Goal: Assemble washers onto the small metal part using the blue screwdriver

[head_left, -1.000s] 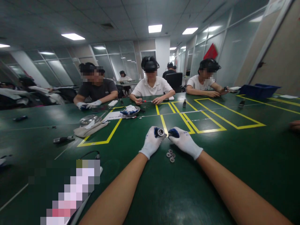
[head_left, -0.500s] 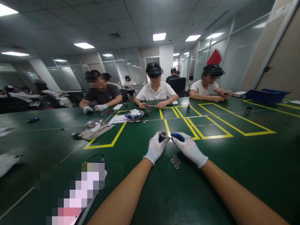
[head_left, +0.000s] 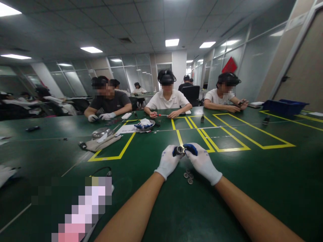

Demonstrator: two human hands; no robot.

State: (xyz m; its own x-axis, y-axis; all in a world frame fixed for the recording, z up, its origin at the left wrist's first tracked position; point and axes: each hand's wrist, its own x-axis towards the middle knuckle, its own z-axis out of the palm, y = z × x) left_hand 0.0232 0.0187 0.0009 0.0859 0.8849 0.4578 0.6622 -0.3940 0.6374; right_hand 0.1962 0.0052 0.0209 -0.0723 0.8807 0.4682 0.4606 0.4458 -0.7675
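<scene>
My left hand (head_left: 168,162), in a white glove with blue finger pads, is closed around a short dark cylindrical part (head_left: 179,150). Its open end, rimmed with a metal ring, faces right and toward me. My right hand (head_left: 203,163), gloved the same way, has its fingers pinched at that rim. Whatever lies between those fingertips is too small to make out. On the green table below the hands sit several small round metal discs (head_left: 190,181) with a hole or hub at the centre.
Yellow tape (head_left: 233,149) outlines boxes on the green table (head_left: 252,181). A metal bowl with gloves (head_left: 145,124) and a metal lid-like piece (head_left: 102,132) stand left of centre. Small dark cylinders (head_left: 202,118) stand farther off. A blue bin (head_left: 285,107) is at right; co-workers sit opposite.
The cylindrical part has tilted from facing mostly upward to facing right and toward me. My right hand has come in to its rim, closing the gap between the hands.
</scene>
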